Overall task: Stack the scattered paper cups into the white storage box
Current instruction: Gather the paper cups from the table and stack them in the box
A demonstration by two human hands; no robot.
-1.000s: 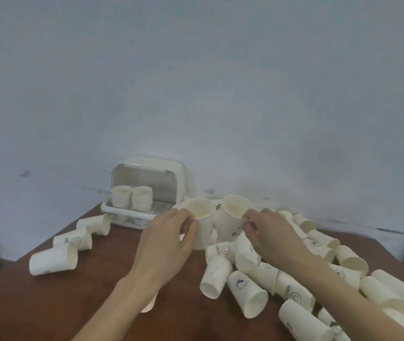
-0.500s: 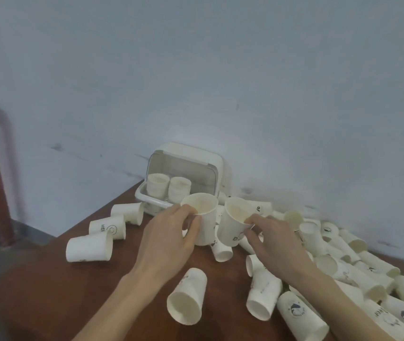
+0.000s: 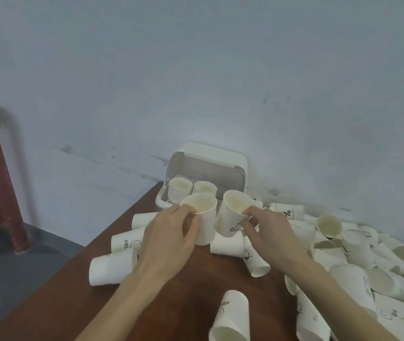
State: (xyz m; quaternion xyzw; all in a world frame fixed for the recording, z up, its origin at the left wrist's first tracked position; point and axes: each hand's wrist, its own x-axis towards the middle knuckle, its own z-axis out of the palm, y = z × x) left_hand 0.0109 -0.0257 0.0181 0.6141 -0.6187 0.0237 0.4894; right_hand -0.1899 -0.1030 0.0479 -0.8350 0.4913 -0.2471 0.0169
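Change: both held cups now nearer the box than half a second ago, hands carried forward with them.
Left cup: upright, gripped at rim and side by left hand, just in front of the box.
Right cup: tilted, pinched at rim by right hand, touching left cup.
White storage box: lid up, against wall, two cup stacks inside.
Scattered cups: heaped on tabletop, right of hands; several lie left.
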